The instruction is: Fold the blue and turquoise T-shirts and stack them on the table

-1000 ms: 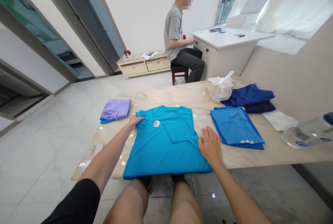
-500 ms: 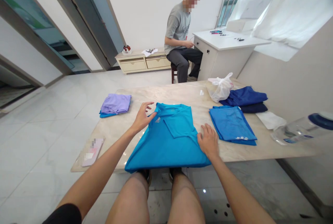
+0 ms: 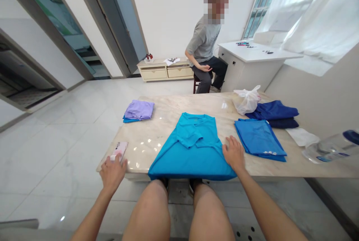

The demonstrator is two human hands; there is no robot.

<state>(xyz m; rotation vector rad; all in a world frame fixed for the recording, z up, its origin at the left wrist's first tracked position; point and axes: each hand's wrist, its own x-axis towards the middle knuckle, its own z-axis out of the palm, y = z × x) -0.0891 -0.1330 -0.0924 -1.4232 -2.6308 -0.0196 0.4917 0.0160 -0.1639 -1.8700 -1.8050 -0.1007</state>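
Note:
A bright blue T-shirt (image 3: 193,155) lies on the marble-patterned table (image 3: 140,140) in front of me, sides folded in and one sleeve across its middle. Its lower end hangs at the near edge. My right hand (image 3: 234,153) rests at the shirt's right side with fingers apart, not gripping it. At the table's left corner is a flat pinkish phone-like thing (image 3: 121,150). My left hand (image 3: 113,172) reaches over its near end, fingers spread; whether they touch it I cannot tell.
Folded purple and blue cloths (image 3: 139,110) lie at the far left. On the right are a folded blue garment (image 3: 259,138), dark blue clothes (image 3: 276,110), a white plastic bag (image 3: 246,101) and a clear bottle (image 3: 327,149). Beyond, a person (image 3: 206,43) sits beside a white desk (image 3: 258,52).
My left hand has left the shirt's collar and moved left and nearer, to the pinkish thing. The shirt's sleeve and collar lie differently. The seated person has lowered a hand from the desk.

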